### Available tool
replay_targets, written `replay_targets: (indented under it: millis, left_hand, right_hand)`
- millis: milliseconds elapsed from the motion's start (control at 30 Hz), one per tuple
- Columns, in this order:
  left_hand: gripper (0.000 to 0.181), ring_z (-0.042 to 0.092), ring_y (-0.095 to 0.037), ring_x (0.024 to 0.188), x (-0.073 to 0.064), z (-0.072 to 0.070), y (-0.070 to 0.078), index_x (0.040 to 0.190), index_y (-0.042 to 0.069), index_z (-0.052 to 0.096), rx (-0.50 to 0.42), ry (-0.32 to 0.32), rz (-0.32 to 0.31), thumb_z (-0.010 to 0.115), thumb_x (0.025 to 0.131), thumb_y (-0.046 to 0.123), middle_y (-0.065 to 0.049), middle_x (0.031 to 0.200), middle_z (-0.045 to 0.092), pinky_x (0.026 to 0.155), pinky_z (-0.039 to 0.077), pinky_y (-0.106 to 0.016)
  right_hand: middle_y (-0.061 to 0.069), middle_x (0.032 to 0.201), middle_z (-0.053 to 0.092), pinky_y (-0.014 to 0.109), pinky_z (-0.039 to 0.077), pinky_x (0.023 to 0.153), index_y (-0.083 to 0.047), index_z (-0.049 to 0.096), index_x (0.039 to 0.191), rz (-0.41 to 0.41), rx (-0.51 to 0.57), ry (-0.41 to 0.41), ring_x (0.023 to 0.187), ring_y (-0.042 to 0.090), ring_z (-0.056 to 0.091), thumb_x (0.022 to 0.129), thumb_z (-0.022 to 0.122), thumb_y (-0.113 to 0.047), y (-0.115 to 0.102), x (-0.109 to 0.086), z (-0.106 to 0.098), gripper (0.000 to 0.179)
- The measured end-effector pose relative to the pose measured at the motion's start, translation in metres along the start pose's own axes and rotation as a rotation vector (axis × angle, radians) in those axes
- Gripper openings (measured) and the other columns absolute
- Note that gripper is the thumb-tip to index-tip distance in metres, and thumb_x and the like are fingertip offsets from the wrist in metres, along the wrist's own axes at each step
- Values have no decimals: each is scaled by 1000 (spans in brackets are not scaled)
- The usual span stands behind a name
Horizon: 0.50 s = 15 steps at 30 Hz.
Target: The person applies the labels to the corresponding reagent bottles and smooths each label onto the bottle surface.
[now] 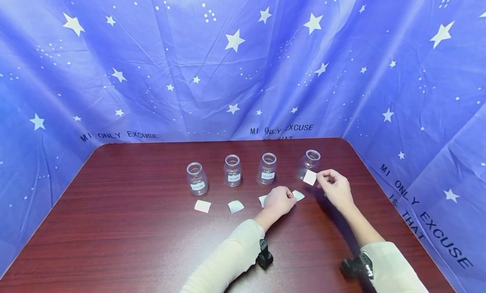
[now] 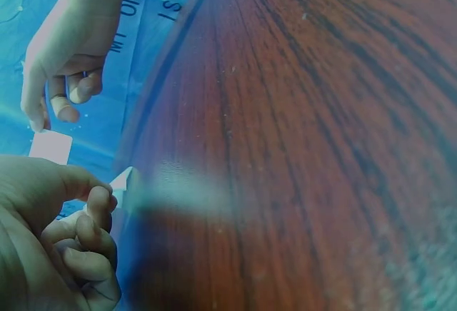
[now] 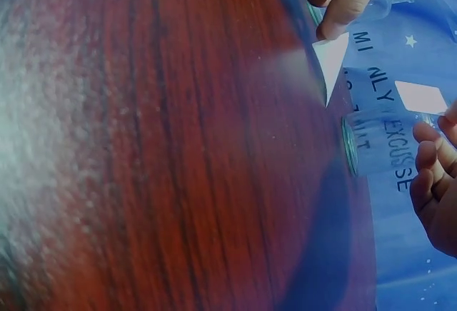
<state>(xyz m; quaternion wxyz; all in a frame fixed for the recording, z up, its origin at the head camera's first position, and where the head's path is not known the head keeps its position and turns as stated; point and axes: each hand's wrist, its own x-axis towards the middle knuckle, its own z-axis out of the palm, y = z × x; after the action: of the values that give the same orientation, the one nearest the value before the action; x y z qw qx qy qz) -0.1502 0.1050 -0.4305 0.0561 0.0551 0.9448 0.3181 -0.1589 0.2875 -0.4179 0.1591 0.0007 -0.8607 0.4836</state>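
Observation:
Between the thumb and fingertip of my right hand [image 1: 336,191] is a small white label [image 1: 309,177], pinched by its edge. That label overlaps the lower front of the far-right glass jar [image 1: 312,156] in the head view. My left hand [image 1: 280,200] is lower and to the left, pinching a pale slip of paper [image 1: 298,195] at its corner. The right wrist view shows this slip [image 3: 332,61] bent, hanging below the fingertips. Under the left hand another pale slip [image 1: 262,201] is partly hidden.
Three more glass jars, left jar [image 1: 197,179], middle jar [image 1: 233,170] and right jar [image 1: 267,168], stand in a row, each with a printed white label. In front lie two slips, one flat [image 1: 203,206], one curled [image 1: 236,206]. A starry blue curtain [image 1: 212,90] surrounds the brown table [image 1: 125,225].

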Motion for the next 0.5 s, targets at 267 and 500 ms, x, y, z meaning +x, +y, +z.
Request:
replay_targets:
  millis: [267, 500]
  left_hand:
    - [9, 54, -5, 61, 1, -5, 1, 66, 25, 66, 0, 4, 21, 66, 76, 27, 13, 67, 62, 52, 39, -23]
    - [10, 54, -8, 59, 1, -6, 0, 67, 25, 62, 55, 35, 13, 65, 76, 28, 13, 65, 59, 51, 38, -25]
  right_hand:
    - [14, 64, 64, 22, 44, 41, -1, 64, 90, -8, -23, -11, 43, 13, 53, 90, 57, -17, -3, -2, 3, 17]
    - [18, 67, 64, 22, 43, 42, -3, 64, 89, -25, -39, -12, 48, 22, 57, 90, 58, -17, -3, -3, 4, 16]
